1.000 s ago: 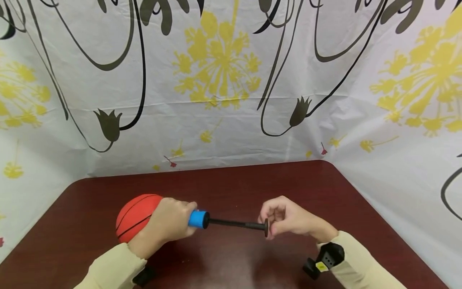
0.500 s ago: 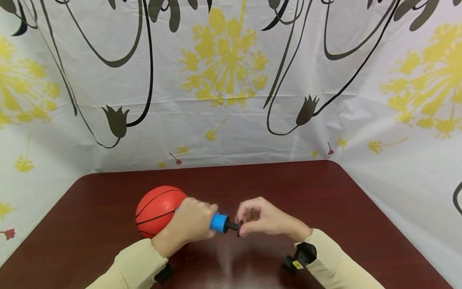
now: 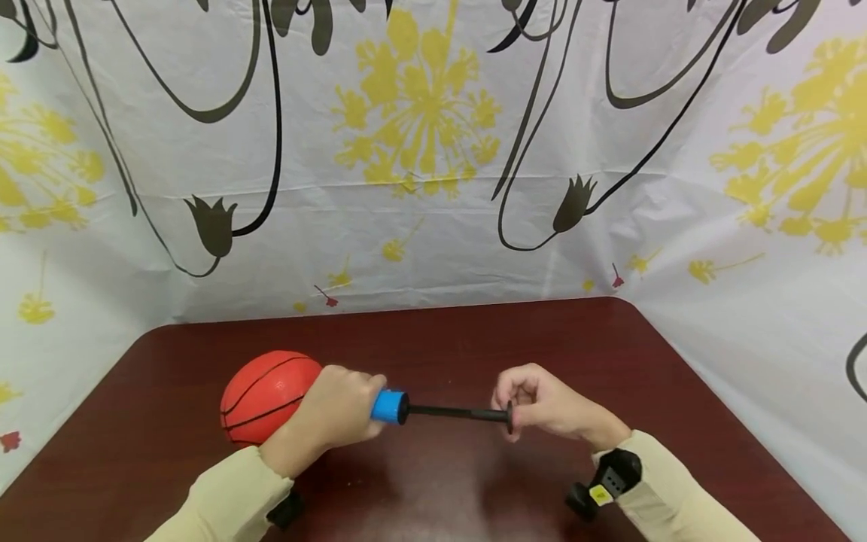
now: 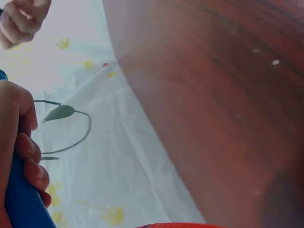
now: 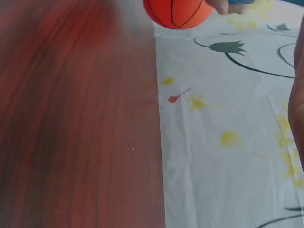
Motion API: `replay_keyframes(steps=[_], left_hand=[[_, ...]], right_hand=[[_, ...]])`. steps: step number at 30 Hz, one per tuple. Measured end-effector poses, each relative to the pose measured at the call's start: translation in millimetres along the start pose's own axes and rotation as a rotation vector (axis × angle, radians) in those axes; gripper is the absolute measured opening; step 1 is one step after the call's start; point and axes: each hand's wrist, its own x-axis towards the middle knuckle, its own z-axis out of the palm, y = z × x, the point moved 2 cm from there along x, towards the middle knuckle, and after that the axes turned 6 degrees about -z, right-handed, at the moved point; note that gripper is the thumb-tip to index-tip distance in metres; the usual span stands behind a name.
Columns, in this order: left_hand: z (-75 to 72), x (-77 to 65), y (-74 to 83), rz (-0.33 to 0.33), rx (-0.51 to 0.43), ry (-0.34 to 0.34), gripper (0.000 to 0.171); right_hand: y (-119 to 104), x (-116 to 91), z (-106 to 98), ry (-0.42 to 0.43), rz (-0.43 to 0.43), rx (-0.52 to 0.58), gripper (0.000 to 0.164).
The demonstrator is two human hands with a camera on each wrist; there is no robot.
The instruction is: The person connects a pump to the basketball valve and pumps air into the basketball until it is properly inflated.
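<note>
A blue hand pump (image 3: 389,406) lies level across the head view, its black rod (image 3: 457,412) drawn far out to the right. My left hand (image 3: 344,406) wraps round the blue barrel; in the left wrist view its curled fingers (image 4: 32,161) show against the blue. At the rod's end, my right hand (image 3: 542,403) pinches the small black disc handle (image 3: 510,416) between thumb and fingers. An orange-red toy basketball (image 3: 264,395) with black lines sits just left of my left hand, partly behind it. The pump's far end is hidden by that hand and the ball.
A dark red-brown wooden table (image 3: 433,354) with rounded back corners lies under the hands. White cloth (image 3: 433,263) printed with yellow flowers and dark stems hangs behind and at both sides. Black devices (image 3: 612,478) are strapped on the wrists.
The rod goes from drawn out, to pushed nearly fully into the barrel, to drawn out again. My right hand moves left and back right; the left hand and ball shift right, then back left.
</note>
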Motion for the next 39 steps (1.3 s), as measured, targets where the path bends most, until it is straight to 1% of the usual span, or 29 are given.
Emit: replay_keyframes(steps=[2, 4, 6, 9, 11, 13, 15, 17, 18, 20, 22, 24, 25, 27, 30, 33, 36, 38, 39], left_hand=[[-2.8, 4.6, 4.8, -0.007, 0.011, 0.002, 0.028], [-4.2, 8.6, 9.3, -0.015, 0.014, 0.001, 0.028], [-4.1, 10.2, 12.4, -0.017, 0.016, -0.005, 0.029], [-2.3, 7.8, 13.9, -0.017, 0.019, -0.022, 0.03], [-0.3, 6.1, 14.6, 0.0, 0.01, -0.035, 0.029], [0.5, 6.1, 15.7, 0.026, -0.017, -0.037, 0.028], [1.1, 7.9, 15.8, 0.051, -0.05, -0.022, 0.026], [1.2, 9.9, 14.0, 0.059, -0.071, 0.004, 0.025], [0.9, 10.2, 12.1, 0.056, -0.07, 0.02, 0.026], [1.4, 8.8, 6.4, 0.031, -0.055, 0.045, 0.028], [1.3, 5.9, 1.1, 0.011, -0.038, 0.052, 0.029], [1.8, 3.3, -3.0, -0.003, -0.014, 0.051, 0.03], [1.7, 2.4, -4.1, -0.01, -0.009, 0.041, 0.03], [-0.4, 2.4, -2.7, -0.014, -0.011, 0.014, 0.029], [-4.4, 5.5, 4.8, -0.036, -0.012, -0.015, 0.029], [-6.2, 8.7, 12.9, -0.04, -0.014, -0.04, 0.028], [-3.7, 8.7, 15.8, -0.033, -0.012, -0.077, 0.027], [-1.2, 8.1, 16.0, -0.018, -0.021, -0.098, 0.025], [-0.1, 7.8, 15.5, -0.014, -0.03, -0.1, 0.025]], right_hand=[[9, 9, 3, -0.007, -0.012, -0.003, 0.023], [17, 20, 8, -0.005, -0.003, -0.026, 0.025], [24, 29, 13, 0.007, 0.033, -0.079, 0.023], [27, 36, 19, 0.031, 0.088, -0.158, 0.018], [26, 35, 20, 0.035, 0.118, -0.177, 0.016], [21, 32, 21, 0.026, 0.122, -0.155, 0.017], [14, 27, 19, 0.023, 0.112, -0.124, 0.02], [4, 21, 15, 0.029, 0.09, -0.085, 0.023], [-2, 17, 12, 0.029, 0.068, -0.07, 0.024], [-12, 9, 7, 0.045, 0.042, -0.05, 0.021], [-19, 1, 3, 0.056, 0.043, -0.036, 0.017], [-20, -3, 2, 0.071, 0.054, -0.034, 0.014], [-19, -3, 2, 0.084, 0.064, -0.046, 0.014], [-14, 2, 6, 0.082, 0.066, -0.101, 0.019], [-4, 20, 14, 0.061, 0.026, -0.229, 0.024], [7, 36, 20, 0.027, 0.024, -0.344, 0.022], [17, 41, 22, 0.03, 0.056, -0.387, 0.018], [20, 38, 22, 0.041, 0.072, -0.373, 0.017], [19, 35, 22, 0.05, 0.073, -0.347, 0.017]])
